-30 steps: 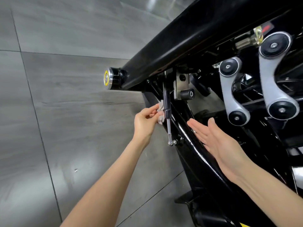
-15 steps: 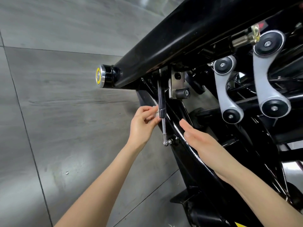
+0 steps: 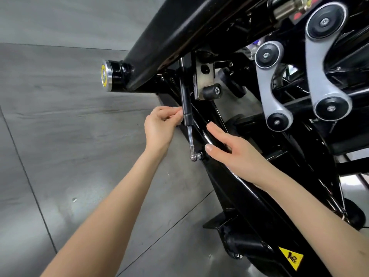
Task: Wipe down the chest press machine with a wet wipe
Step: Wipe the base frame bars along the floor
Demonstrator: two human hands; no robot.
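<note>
Progress looks partial: the chest press machine (image 3: 311, 156) fills the view from 12 round to 5 o'clock, above the grey floor tiles (image 3: 69, 136) at 9 o'clock, and nothing on its glossy black paint shows which parts are already wiped. Its thick upper beam (image 3: 199, 27) runs from 1 o'clock down toward the centre, and a sloping frame tube (image 3: 245, 200) drops from the centre toward 5 o'clock. Two grey link arms (image 3: 327, 62) stand at 2 o'clock, well apart from both hands, and I judge them not yet reached. The right hand (image 3: 235, 152) lies released, fingers straight and flat on the sloping tube, bracing rather than cleaning. At its 9 o'clock, the left hand (image 3: 159, 126) has its fingers curled and pinched against the black gas strut (image 3: 186, 104) under the beam. The wet wipe does not plainly show, so I judge it bunched inside that pinch, touching the strut's side. So the work in hand is this one small part. The strut's thin rod, the beam, the links and the lower frame near the yellow warning sticker (image 3: 290, 258) at 5 o'clock probably remain. The chrome end cap (image 3: 106, 77) sits at 10 o'clock of the left hand, and whether it is wiped cannot be told.
</note>
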